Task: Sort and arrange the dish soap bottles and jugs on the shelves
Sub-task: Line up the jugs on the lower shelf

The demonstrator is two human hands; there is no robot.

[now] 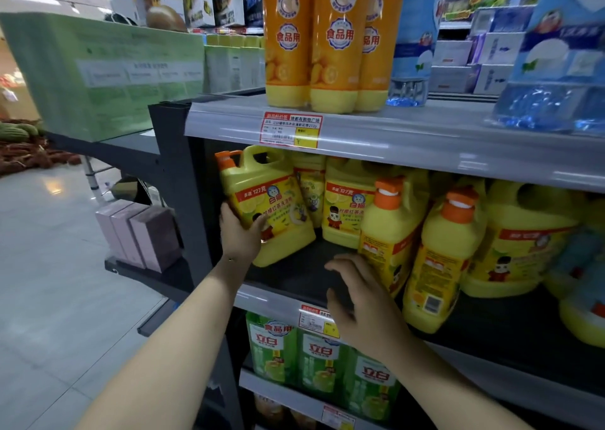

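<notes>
A yellow dish soap jug [271, 207] with an orange pump leans tilted at the left end of the middle shelf [294, 275]. My left hand [240, 233] grips its lower left side, thumb across the label. More yellow jugs [343, 203] stand behind it. Two yellow bottles with orange caps, the nearer bottle [389, 230] and its neighbour [442, 259], lean at mid shelf. My right hand [357, 302] hovers with spread fingers in front of the nearer bottle, holding nothing. Whether it touches the bottle is unclear.
Orange bottles [327, 36] and blue bottles [415, 36] stand on the top shelf. Green bottles [314, 357] fill the shelf below. A dark end rack at the left carries pink boxes [140, 233] and a green carton [101, 72]. Larger yellow jugs [523, 239] crowd the right.
</notes>
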